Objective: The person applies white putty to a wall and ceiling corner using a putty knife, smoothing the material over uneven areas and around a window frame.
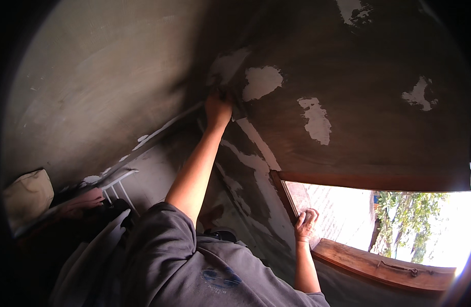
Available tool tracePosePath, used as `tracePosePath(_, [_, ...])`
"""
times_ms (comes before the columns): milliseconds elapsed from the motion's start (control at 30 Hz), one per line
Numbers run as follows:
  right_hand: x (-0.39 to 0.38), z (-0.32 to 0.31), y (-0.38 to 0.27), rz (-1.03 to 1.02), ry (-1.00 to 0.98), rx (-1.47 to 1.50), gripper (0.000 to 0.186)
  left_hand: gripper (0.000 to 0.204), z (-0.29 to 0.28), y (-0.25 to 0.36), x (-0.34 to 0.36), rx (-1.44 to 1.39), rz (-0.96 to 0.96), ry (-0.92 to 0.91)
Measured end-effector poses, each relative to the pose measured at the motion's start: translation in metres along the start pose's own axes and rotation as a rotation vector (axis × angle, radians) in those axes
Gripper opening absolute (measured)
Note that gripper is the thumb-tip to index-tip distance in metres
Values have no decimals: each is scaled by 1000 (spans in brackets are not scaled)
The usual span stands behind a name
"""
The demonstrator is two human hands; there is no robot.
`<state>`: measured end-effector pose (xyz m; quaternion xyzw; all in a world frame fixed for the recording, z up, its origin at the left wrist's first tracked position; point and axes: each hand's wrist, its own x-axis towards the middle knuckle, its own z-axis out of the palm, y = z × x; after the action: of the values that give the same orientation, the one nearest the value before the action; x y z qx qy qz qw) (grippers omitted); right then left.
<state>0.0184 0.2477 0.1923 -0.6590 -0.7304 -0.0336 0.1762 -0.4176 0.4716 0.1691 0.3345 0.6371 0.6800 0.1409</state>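
My left arm reaches up to the corner where the walls meet. My left hand (pixel 218 108) looks closed there, against the dark surface beside a pale filler patch (pixel 263 82). Its fingertips lie in shadow, and whatever they hold cannot be made out. Lower on the right, my right hand (pixel 306 225) has its fingers curled around the side of the wooden window frame (pixel 284 194), just above the sill (pixel 379 263).
More whitish patches (pixel 316 121) dot the dark surface, and pale strips (pixel 258 140) run along the corner. Bright daylight and leaves (pixel 407 215) show through the window opening. At the lower left are a white metal rail (pixel 120 179), hung cloth (pixel 87 199) and a beige bag-like object (pixel 28 197).
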Motion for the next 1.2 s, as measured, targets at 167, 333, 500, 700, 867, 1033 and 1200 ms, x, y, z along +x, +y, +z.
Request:
tracePosePath(167, [4, -3, -4, 3, 1, -7, 23, 27, 10, 18, 6, 105, -44, -111])
tracePosePath(333, [4, -5, -5, 11, -11, -31, 23, 26, 2, 63, 11, 78, 38, -96])
tracePosePath(500, [4, -4, -5, 15, -7, 5, 19, 24, -6, 106, 18, -30, -6, -161])
tracePosePath(700, [1, -5, -9, 16, -8, -1, 19, 23, -19, 60, 18, 96, -2, -99])
tracePosePath(867, [2, -3, -11, 28, 2, 12, 19, 19, -1, 44, 5, 108, 138, -24])
tracePosePath(1033, [4, -7, -10, 50, 6, 22, 18, 9, 12, 112, -2, 68, 186, 19])
tracePosePath(1200, [2, -8, -14, 35, 3, 47, 18, 17, 8, 152, -11, -45, 278, 16])
